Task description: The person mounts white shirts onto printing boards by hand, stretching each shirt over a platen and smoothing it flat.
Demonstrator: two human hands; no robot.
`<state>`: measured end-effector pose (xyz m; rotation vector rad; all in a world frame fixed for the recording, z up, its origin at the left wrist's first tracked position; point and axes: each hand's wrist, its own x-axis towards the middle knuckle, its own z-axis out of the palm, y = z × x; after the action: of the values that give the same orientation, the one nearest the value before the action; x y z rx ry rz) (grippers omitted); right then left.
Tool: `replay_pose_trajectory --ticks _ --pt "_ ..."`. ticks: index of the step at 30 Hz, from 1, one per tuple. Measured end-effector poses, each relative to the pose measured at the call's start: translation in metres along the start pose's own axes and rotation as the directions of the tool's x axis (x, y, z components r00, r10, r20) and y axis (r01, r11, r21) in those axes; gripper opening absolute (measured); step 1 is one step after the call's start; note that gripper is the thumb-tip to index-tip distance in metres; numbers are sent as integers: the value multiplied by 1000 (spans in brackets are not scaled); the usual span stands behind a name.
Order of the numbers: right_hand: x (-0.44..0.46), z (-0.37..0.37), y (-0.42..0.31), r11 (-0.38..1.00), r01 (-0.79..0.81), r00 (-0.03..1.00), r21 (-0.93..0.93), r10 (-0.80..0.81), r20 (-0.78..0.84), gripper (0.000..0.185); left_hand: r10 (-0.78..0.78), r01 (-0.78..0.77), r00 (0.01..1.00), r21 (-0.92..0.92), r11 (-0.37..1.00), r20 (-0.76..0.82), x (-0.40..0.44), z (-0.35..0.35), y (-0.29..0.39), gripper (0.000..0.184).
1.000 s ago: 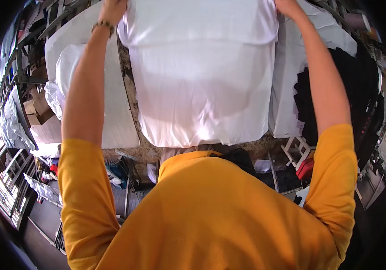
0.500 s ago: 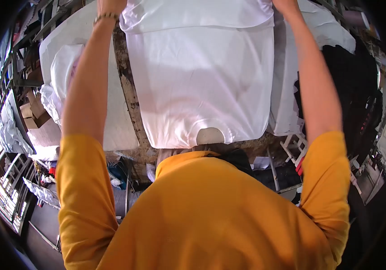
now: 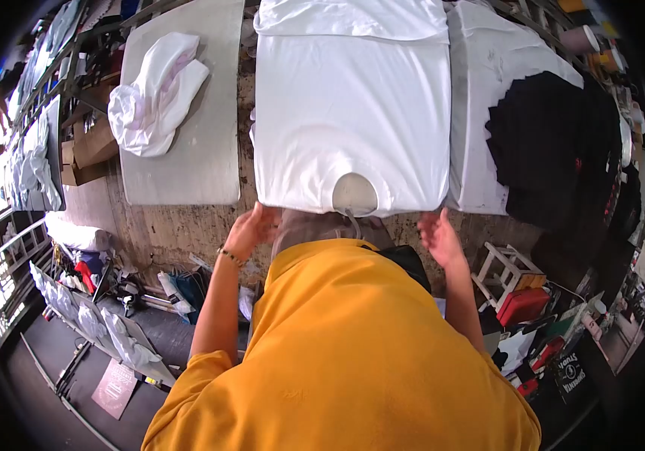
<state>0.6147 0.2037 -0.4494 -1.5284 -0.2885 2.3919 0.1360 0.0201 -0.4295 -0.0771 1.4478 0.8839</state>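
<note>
Both left hand [image 3: 253, 228] and right hand [image 3: 440, 238] have fingers loosely apart, one by each near corner of the white T-shirt [image 3: 352, 113]. Can't tell if they're touching it.

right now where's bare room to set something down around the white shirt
Bare: the pale board at left, below and right of the crumpled white cloth; the worn brown strip below that board, left of the left hand. Crowded: the middle, filled by the white shirt, and the right, where the black cloth lies over white fabric.

White shirt [image 3: 352, 113] flat, neckline [image 3: 384, 196] at near edge.
</note>
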Motion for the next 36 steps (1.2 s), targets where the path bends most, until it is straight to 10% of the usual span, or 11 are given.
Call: replay_pose_trajectory --ticks 5,14,26,36 --pt "25 15 20 857 235 966 458 -258 -13 34 313 -300 949 -430 851 -43 25 19 -34 27" --pt "46 6 31 759 237 949 607 -315 24 18 360 -484 853 -317 815 -377 24 32 -26 9" --pt "39 22 33 737 674 668 -50 -638 -383 17 530 -592 688 38 805 -496 9 40 -17 14" --pt "32 21 31 673 715 613 -188 -733 -293 20 584 -618 693 69 783 -423 19 35 -24 20"
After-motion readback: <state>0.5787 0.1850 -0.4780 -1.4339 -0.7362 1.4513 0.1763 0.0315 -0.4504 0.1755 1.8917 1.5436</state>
